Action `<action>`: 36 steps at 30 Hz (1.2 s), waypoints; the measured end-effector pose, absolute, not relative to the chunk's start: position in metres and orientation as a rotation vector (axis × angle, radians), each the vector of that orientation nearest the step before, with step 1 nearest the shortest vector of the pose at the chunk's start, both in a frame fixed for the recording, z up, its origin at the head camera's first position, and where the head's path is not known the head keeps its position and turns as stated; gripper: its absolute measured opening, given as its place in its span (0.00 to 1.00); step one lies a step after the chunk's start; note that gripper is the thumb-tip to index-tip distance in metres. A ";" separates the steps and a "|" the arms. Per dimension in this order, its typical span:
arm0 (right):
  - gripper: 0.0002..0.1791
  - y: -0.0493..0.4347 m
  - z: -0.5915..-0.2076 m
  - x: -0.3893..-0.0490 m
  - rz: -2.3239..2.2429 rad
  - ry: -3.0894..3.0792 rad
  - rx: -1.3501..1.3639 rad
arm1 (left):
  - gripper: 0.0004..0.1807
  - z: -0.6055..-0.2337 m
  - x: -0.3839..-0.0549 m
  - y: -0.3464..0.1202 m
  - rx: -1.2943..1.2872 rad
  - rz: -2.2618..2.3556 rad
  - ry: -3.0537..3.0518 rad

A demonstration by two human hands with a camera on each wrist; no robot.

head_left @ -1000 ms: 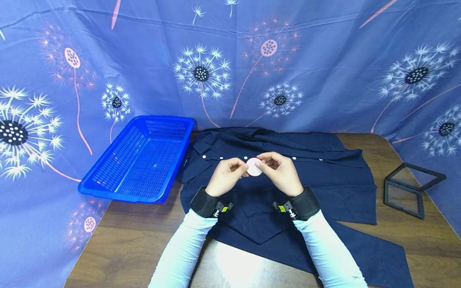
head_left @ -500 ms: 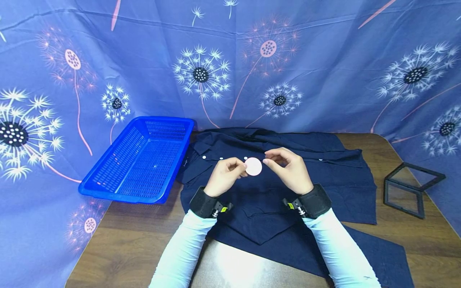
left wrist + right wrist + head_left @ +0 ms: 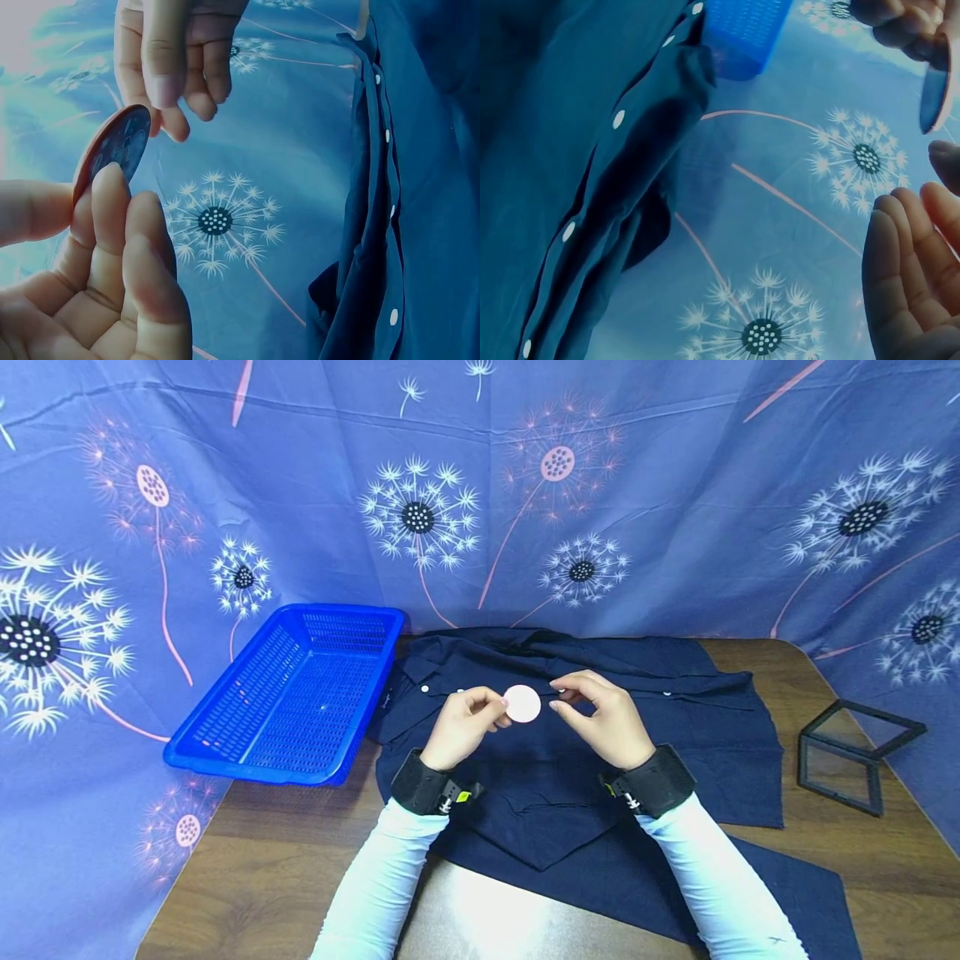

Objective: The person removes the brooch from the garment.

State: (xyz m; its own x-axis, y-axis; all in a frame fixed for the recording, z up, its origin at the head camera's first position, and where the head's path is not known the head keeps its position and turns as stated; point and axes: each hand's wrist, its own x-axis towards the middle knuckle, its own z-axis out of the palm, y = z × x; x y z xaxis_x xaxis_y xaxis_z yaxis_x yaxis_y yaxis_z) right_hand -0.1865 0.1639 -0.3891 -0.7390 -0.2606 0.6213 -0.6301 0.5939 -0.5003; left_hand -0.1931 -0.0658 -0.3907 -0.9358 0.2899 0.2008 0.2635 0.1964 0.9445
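"White disc (image 3: 522,703): who has it in the head view?"

"Left hand (image 3: 462,725) alone, pinching its edge from about eight o'clock. A second ago both hands had it. Now the right hand (image 3: 603,717) is off it at three o'clock, thumb and forefinger a narrow gap apart, holding nothing."

"Meaning what?"

"One grip carries it, I'd judge, and the right hand is free. The disc is up over the shirt (image 3: 543,797)."

"Count the rest."

"One shirt, at least four buttons (image 3: 424,688) showing; one basket (image 3: 296,714) at nine o'clock from the disc; one frame (image 3: 840,746) of two panels, at three; two wristbands (image 3: 423,783)."

"Left wrist view?"

"One disc, between nine and ten o'clock, tilted, with a dark patterned face towards us. Left thumb and fingers pinch its lower edge. The right hand hangs at eleven; the shirt runs down three o'clock with four buttons."

"And the right wrist?"

"Disc at two o'clock, the left hand just above it, partly cut off. The right hand's at four, fingers loosely bent, nothing in them. One basket corner at twelve, five buttons along the shirt."
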 end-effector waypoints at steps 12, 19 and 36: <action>0.21 0.157 -0.401 -0.189 0.836 -2.209 0.841 | 0.10 -0.392 -0.195 -0.066 0.559 1.945 2.380; 0.22 0.152 -0.405 -0.188 0.832 -2.158 0.917 | 0.11 -0.394 -0.196 -0.064 0.546 1.953 2.338; 0.18 0.150 -0.407 -0.187 0.777 -2.084 0.966 | 0.11 -0.397 -0.196 -0.063 0.526 2.007 2.284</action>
